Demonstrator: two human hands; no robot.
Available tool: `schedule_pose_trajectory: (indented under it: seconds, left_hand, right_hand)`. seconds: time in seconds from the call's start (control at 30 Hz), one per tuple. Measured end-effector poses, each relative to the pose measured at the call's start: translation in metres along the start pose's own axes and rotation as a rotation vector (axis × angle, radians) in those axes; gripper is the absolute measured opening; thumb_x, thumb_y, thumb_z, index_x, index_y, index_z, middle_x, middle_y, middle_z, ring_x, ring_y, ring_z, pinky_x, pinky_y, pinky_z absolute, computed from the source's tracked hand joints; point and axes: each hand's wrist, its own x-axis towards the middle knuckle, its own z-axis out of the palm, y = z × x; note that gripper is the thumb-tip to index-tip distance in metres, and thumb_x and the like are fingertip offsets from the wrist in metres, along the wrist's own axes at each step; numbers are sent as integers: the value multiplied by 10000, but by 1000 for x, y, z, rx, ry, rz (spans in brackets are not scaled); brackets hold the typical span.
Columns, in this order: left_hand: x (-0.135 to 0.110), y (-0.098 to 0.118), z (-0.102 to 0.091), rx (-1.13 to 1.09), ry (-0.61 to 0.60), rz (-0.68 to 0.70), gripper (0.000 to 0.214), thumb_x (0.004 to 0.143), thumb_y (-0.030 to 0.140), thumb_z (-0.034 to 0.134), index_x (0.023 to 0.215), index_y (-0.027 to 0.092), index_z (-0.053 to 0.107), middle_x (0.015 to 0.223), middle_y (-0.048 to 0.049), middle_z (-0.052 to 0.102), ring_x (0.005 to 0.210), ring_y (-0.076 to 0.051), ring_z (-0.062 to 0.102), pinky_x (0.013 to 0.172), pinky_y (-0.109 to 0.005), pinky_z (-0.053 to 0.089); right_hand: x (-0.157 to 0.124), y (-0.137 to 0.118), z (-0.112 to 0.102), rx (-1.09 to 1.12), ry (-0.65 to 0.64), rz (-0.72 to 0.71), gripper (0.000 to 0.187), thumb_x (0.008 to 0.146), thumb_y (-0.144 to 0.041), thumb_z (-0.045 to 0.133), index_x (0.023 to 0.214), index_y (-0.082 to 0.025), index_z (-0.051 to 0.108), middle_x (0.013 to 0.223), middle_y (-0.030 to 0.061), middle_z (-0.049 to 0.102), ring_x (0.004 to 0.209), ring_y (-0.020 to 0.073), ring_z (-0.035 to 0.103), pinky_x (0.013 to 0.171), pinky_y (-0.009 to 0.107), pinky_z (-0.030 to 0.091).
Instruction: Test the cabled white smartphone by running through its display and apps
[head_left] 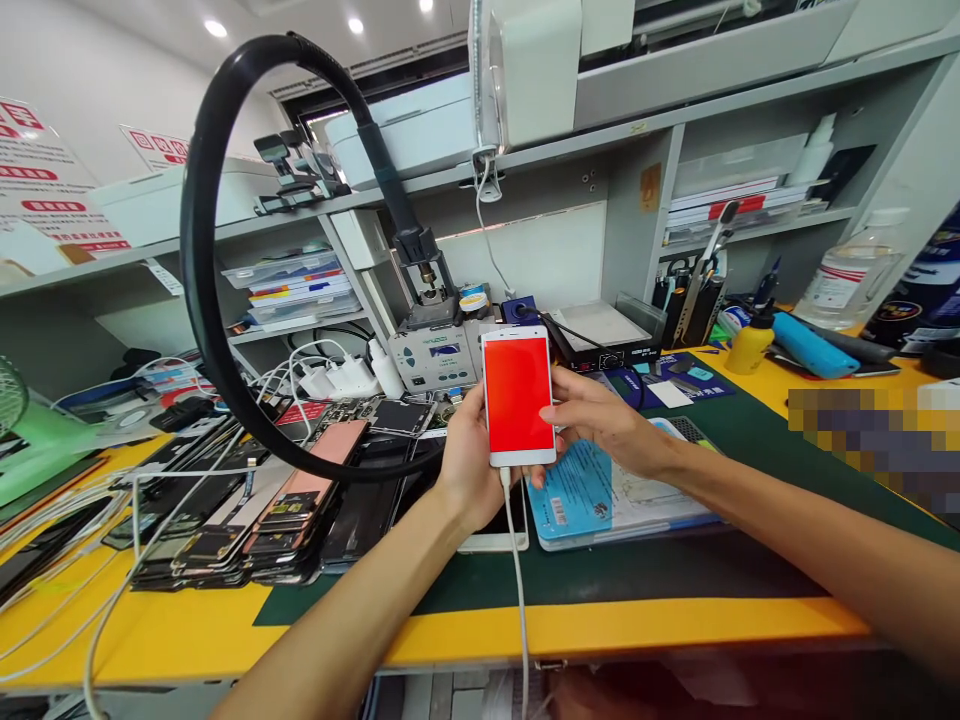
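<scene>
A white smartphone [517, 397] with a plain red screen is held upright above the dark green mat [675, 560]. My left hand [465, 455] wraps its left edge and back, fingers closed round it. My right hand [604, 420] grips its right edge, thumb resting near the screen's side. A white cable [517, 580] is plugged into the phone's bottom and hangs down past the bench's front edge. Under the hands lie a blue-and-white packet [600, 500] and a flat white device [495, 540].
Stacks of phone screens and boards [262, 510] fill the left of the yellow bench [187, 630]. A black hose [202, 270] arcs from a rework station [439, 355]. A tool holder [694, 300], yellow bottle [750, 340] and clear bottle [844, 275] stand at the right.
</scene>
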Motion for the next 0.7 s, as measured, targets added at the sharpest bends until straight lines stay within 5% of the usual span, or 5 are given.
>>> schedule_pose_trajectory:
  seconds: [0.47, 0.7]
  left_hand:
    - [0, -4, 3, -31, 1, -12, 514, 961, 418, 308, 1201, 67, 598, 936, -164, 712, 678, -261, 701, 351, -280, 496]
    - [-1, -5, 4, -10, 20, -9, 527, 960, 423, 307, 1235, 67, 581, 924, -169, 711, 687, -265, 703, 354, -273, 499]
  right_hand:
    - [0, 3, 5, -86, 149, 25, 358, 919, -322, 498, 1248, -183, 481, 759, 45, 704, 557, 201, 656, 507, 300, 444]
    - [2, 9, 3, -38, 182, 12, 176, 945, -328, 466, 1031, -186, 526, 620, -9, 630, 495, 170, 612, 474, 280, 407]
